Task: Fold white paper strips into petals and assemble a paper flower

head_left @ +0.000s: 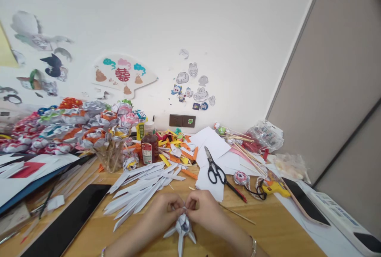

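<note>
Both hands meet low in the middle of the head view. My left hand pinches the top of a folded white paper flower between thumb and fingers. From the other side, my right hand grips the same spot, its fingertips almost touching the left ones. Several pointed paper strips stick out of the flower downward and to the sides. Just beyond the left hand lies a fan of folded white paper strips. A thin wooden stick rests on the table right of my right hand.
Black-handled scissors lie on white paper sheets. A red-brown bottle stands behind the strips. Finished paper flowers crowd the left back. A dark tablet lies left; a yellow glue gun and a phone lie right.
</note>
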### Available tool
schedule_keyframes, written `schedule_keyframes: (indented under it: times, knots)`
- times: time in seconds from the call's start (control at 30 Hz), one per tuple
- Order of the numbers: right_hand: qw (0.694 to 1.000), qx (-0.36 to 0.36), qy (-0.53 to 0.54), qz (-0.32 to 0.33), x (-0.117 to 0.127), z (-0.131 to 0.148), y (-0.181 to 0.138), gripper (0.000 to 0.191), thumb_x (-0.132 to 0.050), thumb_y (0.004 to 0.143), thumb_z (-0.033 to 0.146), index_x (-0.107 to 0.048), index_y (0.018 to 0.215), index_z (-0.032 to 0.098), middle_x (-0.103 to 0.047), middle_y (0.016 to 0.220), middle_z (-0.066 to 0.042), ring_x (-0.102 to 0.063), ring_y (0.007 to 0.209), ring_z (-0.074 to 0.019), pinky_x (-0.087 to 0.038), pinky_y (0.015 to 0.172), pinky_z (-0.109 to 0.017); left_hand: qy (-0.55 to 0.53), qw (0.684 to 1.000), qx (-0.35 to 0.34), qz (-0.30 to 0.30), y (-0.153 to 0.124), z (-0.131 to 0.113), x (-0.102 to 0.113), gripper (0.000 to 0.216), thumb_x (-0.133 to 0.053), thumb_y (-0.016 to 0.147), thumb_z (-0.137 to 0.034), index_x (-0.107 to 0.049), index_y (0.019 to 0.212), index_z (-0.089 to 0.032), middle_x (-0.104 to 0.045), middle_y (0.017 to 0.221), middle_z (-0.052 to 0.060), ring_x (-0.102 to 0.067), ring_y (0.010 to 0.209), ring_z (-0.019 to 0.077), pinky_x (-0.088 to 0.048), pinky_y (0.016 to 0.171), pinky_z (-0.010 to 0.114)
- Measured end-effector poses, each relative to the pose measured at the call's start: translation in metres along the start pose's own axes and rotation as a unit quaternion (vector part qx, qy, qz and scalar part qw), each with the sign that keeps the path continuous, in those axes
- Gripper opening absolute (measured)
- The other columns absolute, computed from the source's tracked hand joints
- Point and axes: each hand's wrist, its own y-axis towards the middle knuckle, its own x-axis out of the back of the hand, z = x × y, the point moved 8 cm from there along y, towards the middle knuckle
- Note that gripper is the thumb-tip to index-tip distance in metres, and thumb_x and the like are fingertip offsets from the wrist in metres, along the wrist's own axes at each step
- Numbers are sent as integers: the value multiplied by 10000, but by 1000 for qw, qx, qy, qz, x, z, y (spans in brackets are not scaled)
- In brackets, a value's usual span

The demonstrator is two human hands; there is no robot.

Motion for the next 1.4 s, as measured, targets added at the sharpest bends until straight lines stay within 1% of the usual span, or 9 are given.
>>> schedule_keyframes:
  times: [0.07,0.17,0.27,0.33,0.57,0.73,0.9,1.13,1.4]
  knots:
    - [999,21,-21,-18,3,6,-1,109,-576,610,51,-627,600,147,-557,530,39,-485,510,-95,-346,480,-178,-75,997,-2,14,3,3,1,200,-548,723,-301,-672,727,-144,-678,710,31,-586,697,176,-418,649,240]
    - [997,52,-40,-37,6,16,-2,155,-564,608,22,-630,570,156,-589,553,27,-511,545,-110,-369,518,-191,-190,981,36,25,8,17,0,381,-600,679,-441,-637,902,-134,-640,650,10,-560,596,163,-409,556,241]
    - [997,60,-33,-29,4,20,-4,166,-591,626,13,-669,635,159,-646,623,6,-559,593,-125,-400,563,-204,-264,959,55,87,8,25,-13,398,-643,648,-474,-631,848,-131,-616,630,-1,-519,539,134,-385,524,234]
    - [997,73,-35,-16,-1,21,-4,173,-620,640,22,-689,704,167,-674,685,-5,-584,633,-135,-417,597,-216,-280,954,56,92,9,27,-17,345,-668,630,-455,-611,741,-133,-605,608,-6,-509,534,124,-379,531,232]
    - [961,231,-138,-67,-6,34,-11,96,-615,751,114,-649,688,176,-649,674,-18,-562,678,-159,-410,621,-252,-166,985,53,8,12,32,-6,214,-600,628,-358,-529,632,-157,-543,559,-32,-472,535,128,-349,508,229]
    - [905,354,-208,-106,-8,54,-25,329,-376,915,218,-576,658,171,-579,617,-33,-490,618,-155,-389,577,-263,-125,991,31,-35,11,25,4,123,-538,660,-285,-532,621,-169,-502,555,-53,-452,549,123,-336,525,222]
    - [846,443,-277,-109,-13,69,-37,336,-300,923,126,-560,714,161,-586,632,-36,-468,611,-150,-413,695,-311,-102,992,36,-66,9,25,8,126,-506,699,-283,-514,635,-176,-495,557,-50,-461,545,126,-342,531,222]
    - [909,354,-214,-42,-9,48,-18,235,-383,926,260,-599,873,185,-631,744,-36,-523,712,-162,-428,637,-269,-23,995,26,-96,4,15,12,135,-464,728,-270,-527,646,-183,-550,593,-22,-507,586,154,-357,558,239]
    - [854,430,-280,-87,-13,64,-35,279,-324,930,158,-596,869,134,-621,704,-68,-505,662,-165,-440,623,-296,-38,994,45,-94,3,12,13,114,-439,715,-265,-479,632,-198,-508,544,-38,-489,540,147,-351,527,235]
